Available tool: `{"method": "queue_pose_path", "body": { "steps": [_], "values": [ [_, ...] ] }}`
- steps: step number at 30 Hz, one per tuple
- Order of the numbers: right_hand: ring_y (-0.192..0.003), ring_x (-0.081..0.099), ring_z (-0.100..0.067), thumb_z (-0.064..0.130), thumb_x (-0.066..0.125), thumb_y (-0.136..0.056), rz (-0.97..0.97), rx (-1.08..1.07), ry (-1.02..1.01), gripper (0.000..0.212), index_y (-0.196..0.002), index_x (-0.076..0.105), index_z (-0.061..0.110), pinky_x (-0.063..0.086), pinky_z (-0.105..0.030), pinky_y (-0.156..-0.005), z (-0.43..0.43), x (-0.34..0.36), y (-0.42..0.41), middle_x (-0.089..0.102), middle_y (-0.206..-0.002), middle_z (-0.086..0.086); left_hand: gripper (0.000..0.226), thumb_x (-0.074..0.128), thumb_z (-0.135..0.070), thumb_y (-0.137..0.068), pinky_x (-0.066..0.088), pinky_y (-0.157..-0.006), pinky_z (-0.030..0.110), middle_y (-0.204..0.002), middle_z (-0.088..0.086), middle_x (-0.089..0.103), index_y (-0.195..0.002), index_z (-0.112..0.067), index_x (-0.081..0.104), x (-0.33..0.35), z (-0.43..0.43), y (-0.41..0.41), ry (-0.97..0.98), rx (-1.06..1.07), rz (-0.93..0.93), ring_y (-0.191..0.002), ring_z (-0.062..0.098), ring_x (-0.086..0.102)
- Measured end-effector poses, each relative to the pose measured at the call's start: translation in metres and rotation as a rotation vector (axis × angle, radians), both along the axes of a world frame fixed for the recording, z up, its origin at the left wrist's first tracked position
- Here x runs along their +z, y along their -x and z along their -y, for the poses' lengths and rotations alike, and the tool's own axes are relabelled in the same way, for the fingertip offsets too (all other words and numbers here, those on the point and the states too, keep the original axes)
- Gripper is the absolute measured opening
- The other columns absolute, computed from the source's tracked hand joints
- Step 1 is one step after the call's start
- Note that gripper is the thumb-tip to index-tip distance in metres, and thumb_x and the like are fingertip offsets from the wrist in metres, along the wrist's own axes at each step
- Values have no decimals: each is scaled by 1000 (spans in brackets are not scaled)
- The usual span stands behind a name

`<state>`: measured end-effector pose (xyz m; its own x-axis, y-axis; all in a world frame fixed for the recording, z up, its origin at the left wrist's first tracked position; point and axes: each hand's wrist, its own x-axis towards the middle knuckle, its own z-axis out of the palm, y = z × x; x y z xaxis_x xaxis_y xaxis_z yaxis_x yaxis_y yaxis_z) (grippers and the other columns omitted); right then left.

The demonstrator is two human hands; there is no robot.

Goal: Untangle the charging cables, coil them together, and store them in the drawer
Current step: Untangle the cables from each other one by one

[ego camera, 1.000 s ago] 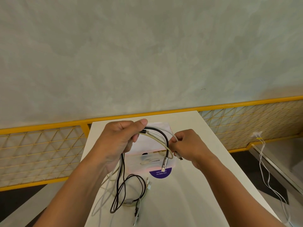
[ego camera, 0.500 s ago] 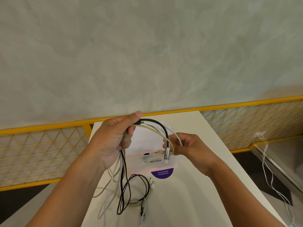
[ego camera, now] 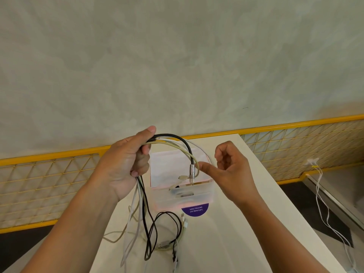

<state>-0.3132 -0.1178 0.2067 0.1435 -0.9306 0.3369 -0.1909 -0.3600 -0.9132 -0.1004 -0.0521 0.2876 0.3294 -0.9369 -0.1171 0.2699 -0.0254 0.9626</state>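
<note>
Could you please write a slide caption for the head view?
Left hand grips the charging cables above a white table, right hand beside their dangling plugs.

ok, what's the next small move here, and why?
Probably the right hand drops to the slack below the left hand and lifts a loop: it looks free, the left grips the cables, and their tails lie loose on the table.
</note>
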Motion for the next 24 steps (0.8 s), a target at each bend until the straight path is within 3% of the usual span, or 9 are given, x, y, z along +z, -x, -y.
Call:
{"method": "queue_pose_path", "body": {
  "steps": [5,8,12,18,20,24],
  "values": [
    [-66,56,-32,32,82,-79,34,135,-85,23,-95,66,26,52,-33,-61,-1,-1,-3,66,-79,-1,34,72,-34,-83,10,-40,23,-66,3,21,-63,-19,49,-1,2,-1,-39,25,-2,-37,10,13],
    [-67,61,-14,22,83,-81,-12,99,-82,22,-96,68,30,58,-29,-67,-3,-4,-5,68,-89,8,34,71,-34,-86,11,-40,22,-67,4,20,-64,-19,49,-3,3,-1,-50,32,10,-37,10,13],
    [-72,65,-15,5,76,-85,-57,187,-71,29,-98,73,30,61,-32,-72,-5,-4,-4,71,-96,10,33,71,-36,-85,13,-37,20,-68,4,20,-66,-19,50,-4,4,-2,-44,45,12,-38,10,13],
    [-75,64,-12,19,77,-86,-161,187,-56,7,-86,75,26,55,-23,-70,-6,-1,-16,70,-90,15,41,71,-35,-86,16,-36,18,-63,5,23,-58,-16,48,-7,5,3,-3,86,81,-37,11,14],
    [-79,66,-14,16,73,-89,-142,221,-90,7,-85,74,21,58,-29,-74,-5,1,-16,71,-88,9,45,72,-36,-85,16,-39,20,-60,5,24,-53,-17,48,-8,5,4,7,144,136,-38,12,14],
    [-79,69,-19,7,61,-98,63,336,-172,11,-91,66,13,54,-25,-72,-6,10,-12,74,-85,-6,48,74,-40,-83,14,-46,24,-57,6,23,-48,-18,50,-9,4,0,27,229,199,-45,16,13]
  ]
}}
